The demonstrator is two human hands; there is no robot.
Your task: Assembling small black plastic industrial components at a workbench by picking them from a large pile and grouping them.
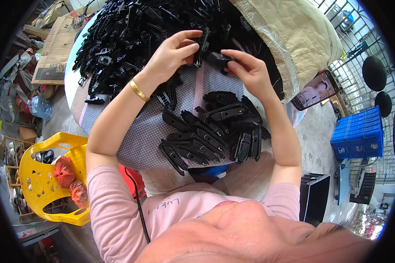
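Observation:
Over the far half of the round table (127,140), my left hand (175,52) pinches a narrow black plastic part (201,47) held upright. My right hand (250,72) grips another black plastic piece (218,58) between thumb and fingers, close to the first; whether the two touch I cannot tell. Behind and left of my hands spreads a large heap of loose black plastic parts (114,48). Nearer my body lies a smaller pile of long black plastic pieces (202,136), between my forearms.
A cream sack (303,35) bulges over the table's far right, with a phone (316,90) below it. Blue crates (357,131) stand at the right. A yellow chair (35,175) holding red plastic bags (64,172) is at my left, and cardboard (55,57) leans farther back.

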